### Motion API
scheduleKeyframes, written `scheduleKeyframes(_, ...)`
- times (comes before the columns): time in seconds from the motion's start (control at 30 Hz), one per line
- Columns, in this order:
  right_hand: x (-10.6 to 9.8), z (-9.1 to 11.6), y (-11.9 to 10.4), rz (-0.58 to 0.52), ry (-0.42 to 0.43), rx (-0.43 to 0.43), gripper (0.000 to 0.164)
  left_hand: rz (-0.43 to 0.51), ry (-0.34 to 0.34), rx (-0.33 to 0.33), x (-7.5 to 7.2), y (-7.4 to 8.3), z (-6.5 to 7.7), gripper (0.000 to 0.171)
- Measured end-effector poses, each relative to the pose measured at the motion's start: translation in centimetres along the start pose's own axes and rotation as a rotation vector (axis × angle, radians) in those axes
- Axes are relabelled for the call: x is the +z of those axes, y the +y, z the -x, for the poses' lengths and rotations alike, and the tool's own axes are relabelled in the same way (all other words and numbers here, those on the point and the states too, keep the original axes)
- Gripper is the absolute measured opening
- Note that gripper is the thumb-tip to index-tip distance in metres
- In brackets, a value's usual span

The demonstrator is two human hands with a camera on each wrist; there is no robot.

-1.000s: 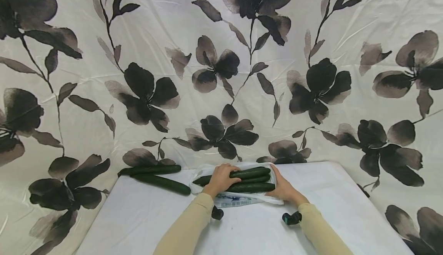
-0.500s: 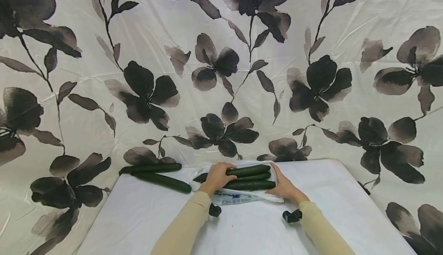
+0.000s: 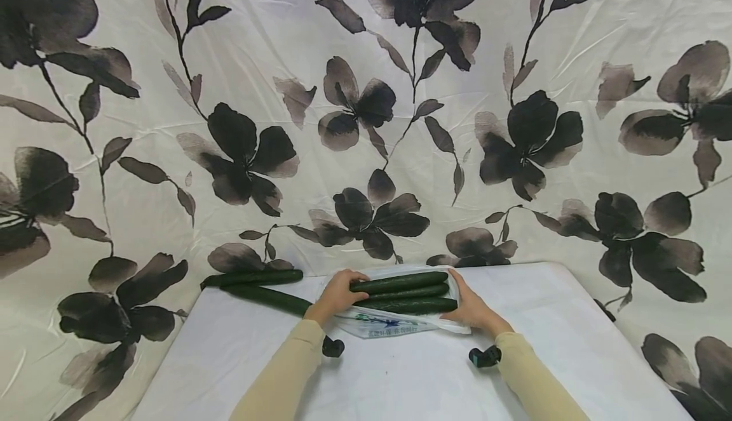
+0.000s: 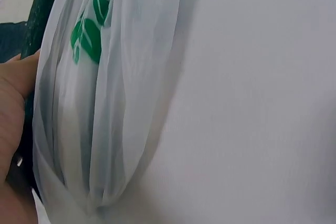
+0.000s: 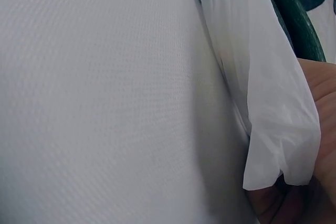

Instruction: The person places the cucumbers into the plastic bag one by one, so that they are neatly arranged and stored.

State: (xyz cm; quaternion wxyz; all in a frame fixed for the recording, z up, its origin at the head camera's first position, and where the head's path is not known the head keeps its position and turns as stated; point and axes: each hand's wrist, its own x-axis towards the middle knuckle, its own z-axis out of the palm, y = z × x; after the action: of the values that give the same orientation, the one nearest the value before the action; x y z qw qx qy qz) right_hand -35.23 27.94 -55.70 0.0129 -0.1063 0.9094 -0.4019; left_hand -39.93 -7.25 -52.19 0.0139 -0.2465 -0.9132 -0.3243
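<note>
Several dark green cucumbers (image 3: 408, 281) lie side by side within a thin white plastic bag (image 3: 394, 327) printed in green and blue. At their left end, my left hand (image 3: 337, 294) grips around the cucumber ends, thumb on the near side and fingers on the far side. My right hand (image 3: 476, 310) spans the right end and holds the bag's edge there; in the right wrist view a bag flap (image 5: 281, 103) partly covers that hand. The left wrist view shows the bag's folds (image 4: 107, 103) beside the left hand (image 4: 13, 103). Some fingers are hidden.
Two more cucumbers lie left of the bag, one along the far edge (image 3: 254, 278) and one slanting (image 3: 269, 298) behind my left hand. The white table (image 3: 400, 383) ends at a floral cloth backdrop (image 3: 354, 110).
My left hand has slid left along the cucumbers to their left end, uncovering more of them. The right hand stays at the right end of the bag.
</note>
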Motion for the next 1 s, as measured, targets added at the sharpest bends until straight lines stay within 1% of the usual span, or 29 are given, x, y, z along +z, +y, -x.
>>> scheduleKeyframes(0.17, 0.0, 0.1, -0.4, 0.008, -0.005, -0.007, 0.121, 0.002, 0.043, -0.029, -0.7, -0.9, 0.8, 0.031)
scheduleKeyframes(0.23, -0.1, 0.1, -0.5, 0.01, -0.004, -0.011, 0.12, 0.023, 0.063, -0.051, -1.0, -1.3, 1.2, 0.029)
scheduleKeyframes(0.4, -0.3, 0.2, -0.8, 0.016, -0.006, -0.01, 0.119, 0.076, 0.115, -0.118, -1.9, -2.8, 2.3, 0.028)
scheduleKeyframes(0.5, -0.2, 0.3, -0.8, 0.019, -0.009, -0.005, 0.119, 0.079, 0.143, -0.134, -2.3, -3.7, 3.1, 0.028)
scheduleKeyframes(0.63, 0.0, 0.5, -0.6, 0.013, -0.011, 0.0, 0.119, 0.072, 0.169, -0.144, -2.9, -5.1, 4.0, 0.026)
scheduleKeyframes(0.73, 0.1, 0.5, -0.4, 0.026, -0.014, 0.002, 0.119, 0.061, 0.188, -0.176, -3.6, -5.9, 4.6, 0.022)
scheduleKeyframes(0.83, 0.1, 0.4, -0.2, 0.042, -0.014, 0.004, 0.12, 0.027, 0.199, -0.207, -4.4, -6.7, 5.2, 0.019)
scheduleKeyframes(1.0, 0.0, 0.2, -0.3, 0.037, -0.017, 0.005, 0.12, -0.033, 0.212, -0.219, -6.0, -8.1, 6.3, 0.017)
